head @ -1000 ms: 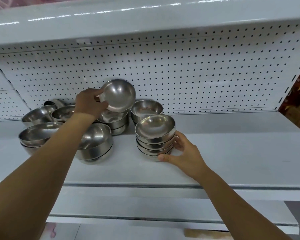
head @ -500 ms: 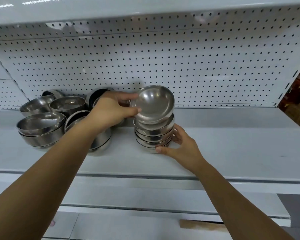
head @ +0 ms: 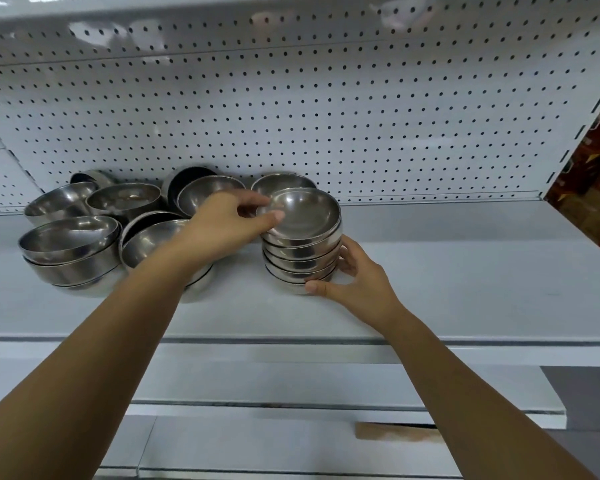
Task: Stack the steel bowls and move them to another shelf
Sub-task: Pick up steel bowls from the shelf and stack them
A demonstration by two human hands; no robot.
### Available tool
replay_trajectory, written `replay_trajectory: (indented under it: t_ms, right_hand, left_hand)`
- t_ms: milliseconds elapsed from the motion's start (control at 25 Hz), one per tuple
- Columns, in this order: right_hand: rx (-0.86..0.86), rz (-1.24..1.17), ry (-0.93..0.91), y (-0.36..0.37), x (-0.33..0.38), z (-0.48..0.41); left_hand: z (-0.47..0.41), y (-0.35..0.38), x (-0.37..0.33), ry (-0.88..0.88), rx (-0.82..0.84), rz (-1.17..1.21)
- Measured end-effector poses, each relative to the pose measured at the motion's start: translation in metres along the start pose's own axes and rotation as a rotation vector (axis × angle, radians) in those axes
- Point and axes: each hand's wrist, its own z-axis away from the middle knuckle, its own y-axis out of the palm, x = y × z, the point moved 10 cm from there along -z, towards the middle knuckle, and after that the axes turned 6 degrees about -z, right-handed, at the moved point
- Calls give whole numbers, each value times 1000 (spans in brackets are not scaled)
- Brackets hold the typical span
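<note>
A stack of several steel bowls (head: 300,265) stands on the white shelf (head: 447,282). The top bowl (head: 302,216) sits on it, slightly tilted toward me. My left hand (head: 227,226) pinches that bowl's left rim, thumb inside and fingers over the edge. My right hand (head: 357,282) cups the stack's lower right side, with the thumb at the base and the fingers curled round behind. More steel bowls (head: 70,247) lie loose and partly nested to the left, and one bowl (head: 281,181) stands behind the stack.
A white pegboard back wall (head: 326,116) rises behind the bowls, with another shelf overhead. Lower shelves (head: 291,386) run below the front edge. The shelf surface to the right of the stack is bare. Coloured goods (head: 596,174) show past the right upright.
My left hand carried a bowl from the left pile over to the stack and lowered it onto the top. My right hand stayed on the stack's side.
</note>
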Motion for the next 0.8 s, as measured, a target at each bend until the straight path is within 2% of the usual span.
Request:
replay_trajectory:
  t_ms: [160, 400, 520, 800]
  right_hand:
    - [21, -40, -15, 3, 3, 3]
    - [7, -112, -41, 1, 10, 5]
    - [-14, -116, -25, 1, 7, 4]
    - [-18, -191, -37, 0, 13, 2]
  left_hand:
    - [18, 30, 12, -20, 123, 342]
    - [37, 57, 21, 27, -67, 597]
    - [40, 57, 24, 6, -140, 649]
    - [37, 51, 22, -6, -133, 604]
